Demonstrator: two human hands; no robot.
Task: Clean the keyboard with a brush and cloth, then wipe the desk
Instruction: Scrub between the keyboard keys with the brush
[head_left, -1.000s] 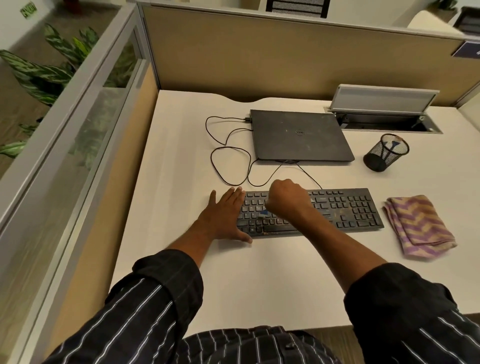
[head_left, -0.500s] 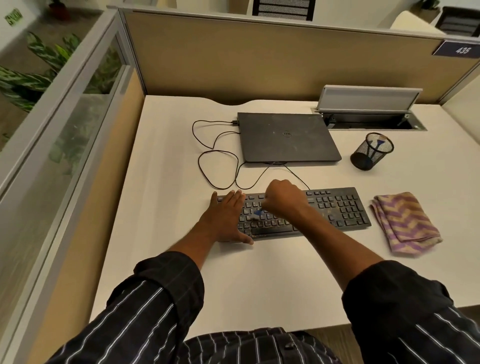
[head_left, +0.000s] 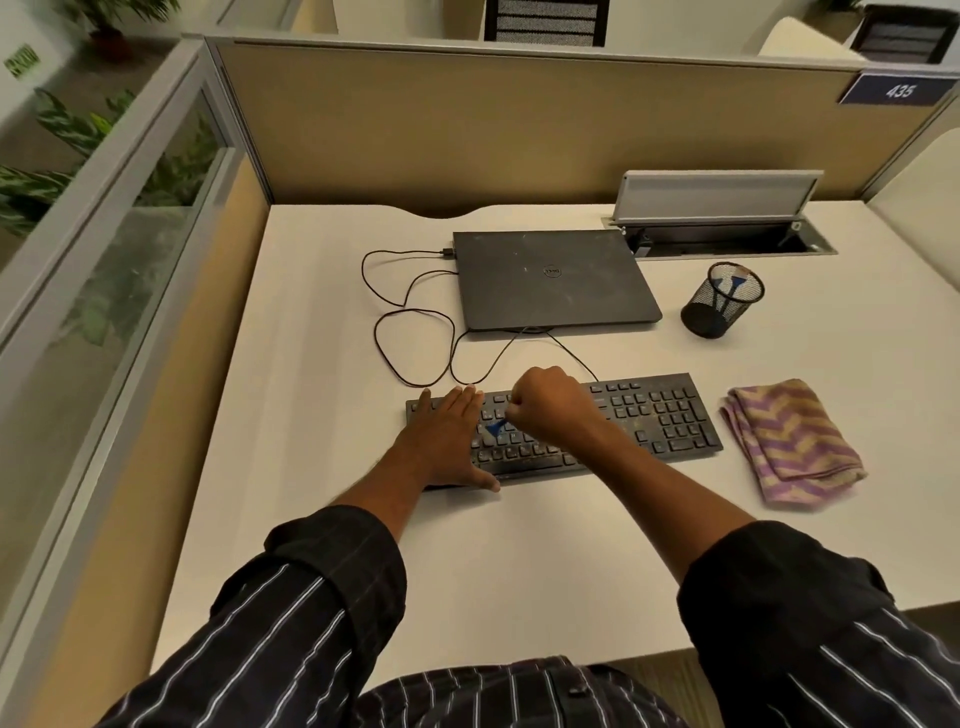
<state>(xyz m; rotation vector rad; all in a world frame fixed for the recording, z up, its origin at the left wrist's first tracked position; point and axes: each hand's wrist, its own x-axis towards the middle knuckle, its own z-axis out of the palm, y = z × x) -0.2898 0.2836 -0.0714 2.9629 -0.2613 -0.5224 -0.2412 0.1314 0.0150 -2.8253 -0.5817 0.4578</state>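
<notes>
A black keyboard lies across the middle of the white desk. My left hand lies flat with straight fingers on the keyboard's left end, thumb at its front edge. My right hand is curled into a fist over the keys and grips a small brush; only its blue tip shows, touching the keys just right of my left hand. A folded purple and tan zigzag cloth rests on the desk right of the keyboard.
A closed dark laptop lies behind the keyboard, with a looping black cable on its left. A black mesh pen cup stands to its right, in front of an open cable hatch. Partition walls enclose the desk at back and left.
The camera view has shifted, so the desk sits a little differently in frame. My left hand stays flat on the keyboard; the brush tip has shifted only slightly over the same keys.
</notes>
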